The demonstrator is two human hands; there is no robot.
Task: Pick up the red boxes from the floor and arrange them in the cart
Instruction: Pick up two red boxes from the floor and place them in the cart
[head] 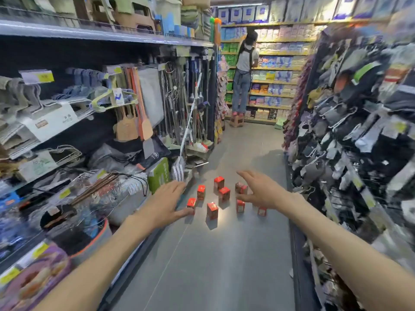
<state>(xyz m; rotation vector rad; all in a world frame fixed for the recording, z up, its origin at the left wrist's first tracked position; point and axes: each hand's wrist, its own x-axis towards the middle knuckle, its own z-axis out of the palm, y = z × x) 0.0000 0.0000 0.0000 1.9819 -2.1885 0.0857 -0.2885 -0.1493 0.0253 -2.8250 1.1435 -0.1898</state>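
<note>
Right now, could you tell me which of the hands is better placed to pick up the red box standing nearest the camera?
Probably the left hand: its fingertips end just beside the nearest red box. The right hand is open over boxes farther right.

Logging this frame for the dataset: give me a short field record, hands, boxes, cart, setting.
setting: shop aisle, shelves on both sides
left hand: open, empty, reaching forward
right hand: open, empty, reaching forward
red boxes: about eight seen, upright on the grey floor, none held
cart: not in view
bystander: far end, facing the shelves
</note>
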